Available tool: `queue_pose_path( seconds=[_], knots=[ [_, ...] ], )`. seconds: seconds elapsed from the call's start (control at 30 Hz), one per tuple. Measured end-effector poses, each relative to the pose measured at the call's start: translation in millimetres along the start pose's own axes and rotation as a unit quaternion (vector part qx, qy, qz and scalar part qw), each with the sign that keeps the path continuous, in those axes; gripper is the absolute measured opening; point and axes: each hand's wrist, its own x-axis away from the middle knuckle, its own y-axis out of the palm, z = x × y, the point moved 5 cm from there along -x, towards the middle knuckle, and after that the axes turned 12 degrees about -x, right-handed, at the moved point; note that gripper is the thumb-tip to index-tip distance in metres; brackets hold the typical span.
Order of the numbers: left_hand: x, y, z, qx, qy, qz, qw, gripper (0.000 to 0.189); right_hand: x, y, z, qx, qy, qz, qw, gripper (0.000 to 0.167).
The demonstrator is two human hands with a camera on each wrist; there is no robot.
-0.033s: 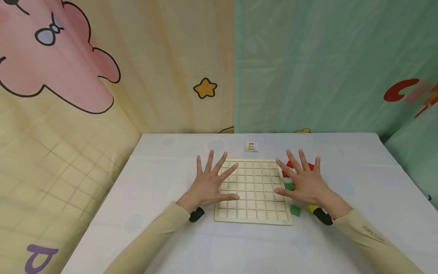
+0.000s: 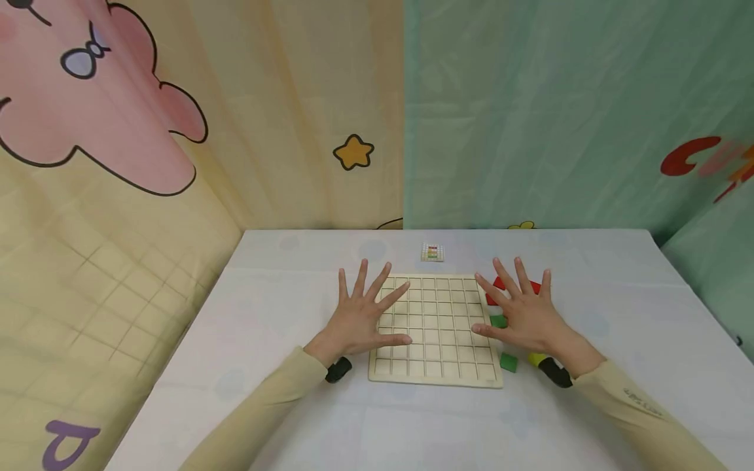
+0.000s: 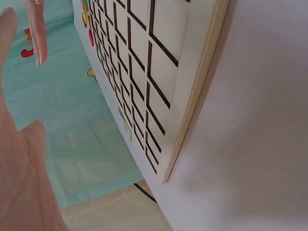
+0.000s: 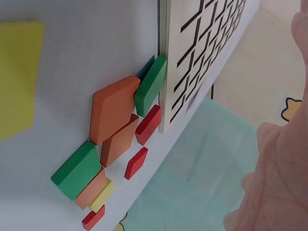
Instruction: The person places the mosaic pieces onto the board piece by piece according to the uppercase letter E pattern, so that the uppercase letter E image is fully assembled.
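My left hand point(image 2: 356, 322) is spread wide above the left side of a pale wooden grid board point(image 2: 438, 333), holding nothing. Over the board's right edge, my right hand point(image 2: 530, 318) is spread the same way, also holding nothing. In the right wrist view, flat coloured blocks lie beside the board: orange point(image 4: 113, 109), green point(image 4: 77, 171), red point(image 4: 148, 125) and a large yellow one point(image 4: 17, 79). From the head view, the right hand and wrist partly cover these blocks, with one green block point(image 2: 509, 362) showing beside the board.
A small card with a coloured grid pattern point(image 2: 432, 252) lies behind the board. Black wrist devices point(image 2: 338, 369) show beneath both wrists. The table has a white cloth point(image 2: 412, 425), and printed curtains point(image 2: 294, 118) hang behind and at the sides.
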Motion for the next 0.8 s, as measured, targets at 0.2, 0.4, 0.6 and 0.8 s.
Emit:
queue_pose_path(
  seconds=[0.2,0.4,0.6,0.8],
  knots=[
    [-0.2,0.5,-0.1,0.004,0.002,0.011,0.9999,0.094,2.0,1,-1,-0.002,0.005,-0.003,1.0000,0.092],
    [-2.0,-1.9,0.9,0.009,0.006,0.014,0.9998,0.094,3.8,0,-3,-0.011,0.011,-0.005,0.9999,0.091],
    [4.7,1.6,2.8,0.098,-0.018,-0.008,0.9950,0.095,7.6,-1,0,-0.027,0.015,0.001,0.9995,0.089],
    [21.8,27.1,4.5,0.267,-0.074,-0.065,0.9586,0.106,12.4,3,13,-0.053,0.026,0.015,0.9981,0.088]
  ],
)
